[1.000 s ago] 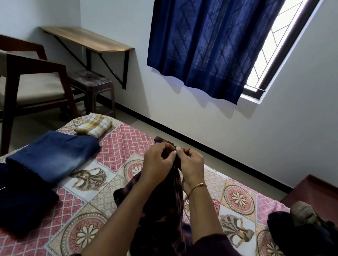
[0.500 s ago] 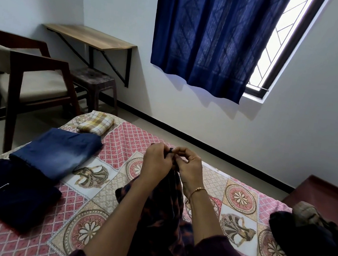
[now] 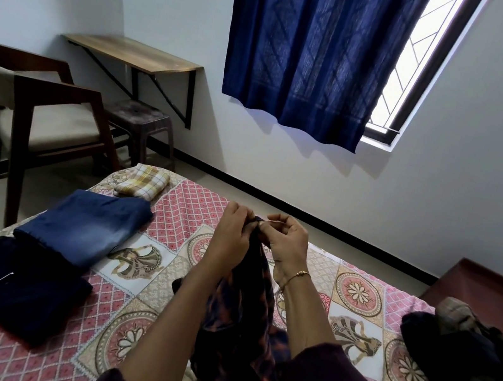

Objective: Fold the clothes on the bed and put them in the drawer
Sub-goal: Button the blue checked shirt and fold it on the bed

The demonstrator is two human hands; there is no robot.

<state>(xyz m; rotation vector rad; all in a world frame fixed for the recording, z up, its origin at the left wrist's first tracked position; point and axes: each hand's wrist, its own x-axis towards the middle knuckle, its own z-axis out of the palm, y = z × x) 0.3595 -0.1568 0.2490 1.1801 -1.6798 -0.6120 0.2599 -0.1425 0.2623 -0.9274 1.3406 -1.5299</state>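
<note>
Both hands, left hand (image 3: 230, 236) and right hand (image 3: 284, 245), pinch the dark plaid shirt (image 3: 239, 314) at frame centre, its length hanging straight down toward the bedspread (image 3: 180, 211).

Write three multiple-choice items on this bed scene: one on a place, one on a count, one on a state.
1. Where is the yellow checked cloth?
A. far corner of the bed
B. on the chair
C. on the wall shelf

2. How many folded items lie on the bed's left side?
A. one
B. three
C. five

3. What state is the dark plaid shirt in?
A. folded flat
B. held up by both hands
C. on the floor

Answers: A, it sits at the far corner beyond the folded jeans. B, checked cloth, jeans, navy garment. B, left hand and right hand pinch its top.
</note>
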